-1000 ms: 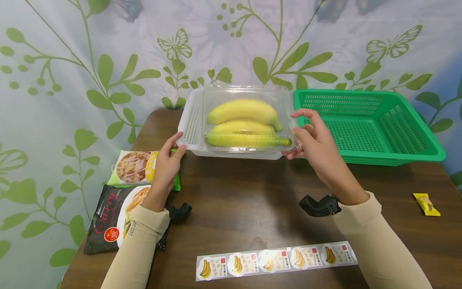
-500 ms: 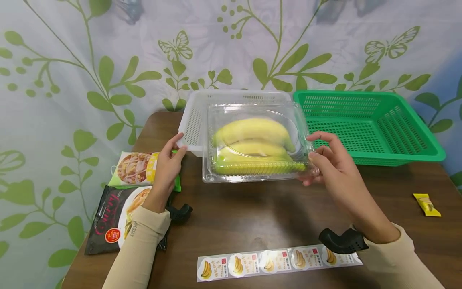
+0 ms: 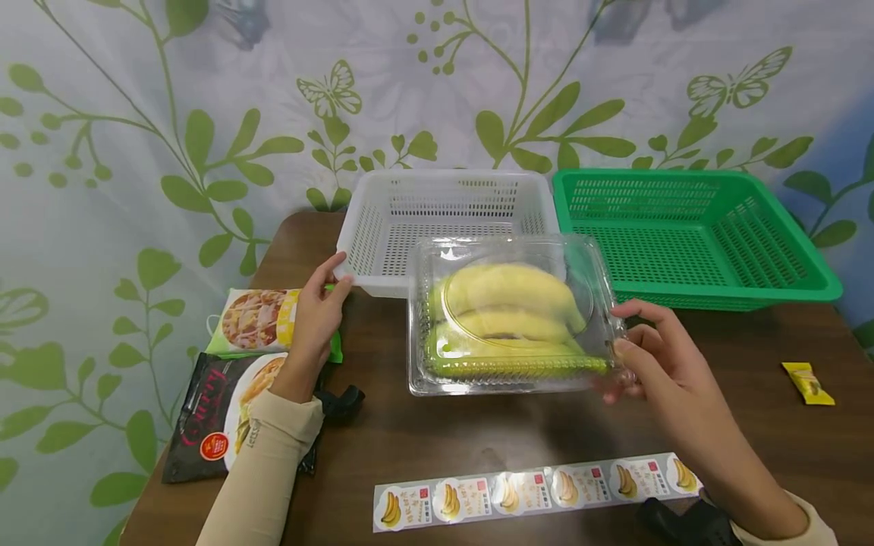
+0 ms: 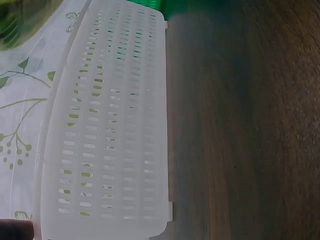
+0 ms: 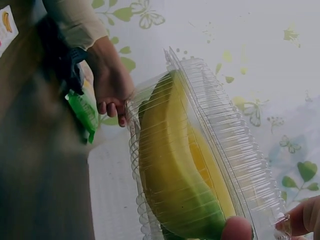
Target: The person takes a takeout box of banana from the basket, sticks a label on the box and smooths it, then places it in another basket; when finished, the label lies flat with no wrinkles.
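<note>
A clear plastic clamshell box (image 3: 514, 377) with several yellow bananas (image 3: 512, 292) inside hangs above the table, in front of the white basket. My right hand (image 3: 676, 371) holds it by its right end, thumb on the near side and fingers around the edge. In the right wrist view the bananas (image 5: 175, 165) show greenish ends through the ribbed wall. The white plastic basket (image 3: 369, 227) stands at the back. Its front left corner is pinched by my left hand (image 3: 317, 322). In the left wrist view, the basket's slotted side (image 4: 115, 125) fills much of the frame.
A green basket (image 3: 690, 292) adjoins the white one on the right. A banana label strip (image 3: 532, 493) lies at the front edge. Two food packages, a green one (image 3: 253, 318) and a black one (image 3: 198, 425), are at left. A small yellow packet (image 3: 808, 384) lies far right.
My right hand has brought the box of bananas from over the white basket toward me and slightly right, uncovering the basket's inside. My left hand has stayed at the basket's corner.
</note>
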`<state>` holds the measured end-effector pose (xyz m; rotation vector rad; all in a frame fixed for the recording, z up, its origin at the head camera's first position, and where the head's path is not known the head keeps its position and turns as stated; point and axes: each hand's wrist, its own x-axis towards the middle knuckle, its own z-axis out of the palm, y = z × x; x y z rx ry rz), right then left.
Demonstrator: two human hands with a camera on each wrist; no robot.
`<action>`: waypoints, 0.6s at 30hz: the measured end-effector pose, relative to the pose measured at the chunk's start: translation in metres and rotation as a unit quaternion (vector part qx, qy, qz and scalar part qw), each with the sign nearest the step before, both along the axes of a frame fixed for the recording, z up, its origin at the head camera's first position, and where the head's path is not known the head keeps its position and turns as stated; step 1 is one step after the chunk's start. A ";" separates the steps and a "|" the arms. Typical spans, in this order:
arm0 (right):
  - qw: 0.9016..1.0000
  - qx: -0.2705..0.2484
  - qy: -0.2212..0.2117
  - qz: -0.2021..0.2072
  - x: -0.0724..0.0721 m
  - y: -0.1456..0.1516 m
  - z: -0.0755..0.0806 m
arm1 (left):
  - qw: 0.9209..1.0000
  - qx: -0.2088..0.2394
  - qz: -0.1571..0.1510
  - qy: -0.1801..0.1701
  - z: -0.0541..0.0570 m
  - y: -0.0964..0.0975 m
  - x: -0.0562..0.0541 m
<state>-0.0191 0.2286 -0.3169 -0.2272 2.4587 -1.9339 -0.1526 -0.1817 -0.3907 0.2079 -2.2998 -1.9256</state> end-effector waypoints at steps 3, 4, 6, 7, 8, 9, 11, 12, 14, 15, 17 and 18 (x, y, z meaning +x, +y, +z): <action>1.000 -0.015 -0.013 -0.004 0.009 0.003 -0.007 | 1.000 -0.004 0.003 -0.003 0.000 0.001 -0.001; 1.000 -0.021 -0.018 -0.005 0.011 0.004 -0.009 | 1.000 -0.003 0.005 -0.004 0.000 0.001 -0.001; 0.999 -0.022 -0.022 -0.012 0.014 0.005 -0.014 | 1.000 -0.003 0.006 -0.004 0.000 0.001 -0.001; 0.999 -0.020 -0.022 -0.017 0.015 0.006 -0.017 | 1.000 -0.004 0.006 -0.005 0.000 0.001 -0.001; 0.999 -0.020 -0.023 -0.022 0.016 0.007 -0.019 | 1.000 -0.003 0.006 -0.006 0.000 0.001 -0.001; 0.999 -0.018 -0.023 -0.027 0.017 0.008 -0.021 | 1.000 -0.002 0.006 -0.006 0.001 0.001 -0.001; 0.999 -0.010 -0.023 -0.037 0.019 0.010 -0.025 | 1.000 -0.002 0.007 -0.009 0.001 0.001 -0.001; 0.999 -0.012 -0.025 -0.040 0.020 0.010 -0.027 | 1.000 -0.003 0.008 -0.010 0.001 0.001 -0.001; 0.998 -0.013 -0.028 -0.046 0.023 0.012 -0.032 | 1.000 -0.003 0.009 -0.012 0.001 0.001 -0.001; 0.998 -0.011 -0.029 -0.048 0.025 0.012 -0.035 | 1.000 -0.002 0.009 -0.012 0.001 0.001 -0.001; 0.998 -0.007 -0.032 -0.050 0.030 0.013 -0.041 | 1.000 -0.003 0.005 -0.010 0.001 0.001 -0.001; 0.998 -0.008 -0.034 -0.050 0.032 0.013 -0.044 | 1.000 -0.003 0.003 -0.009 0.001 0.001 -0.001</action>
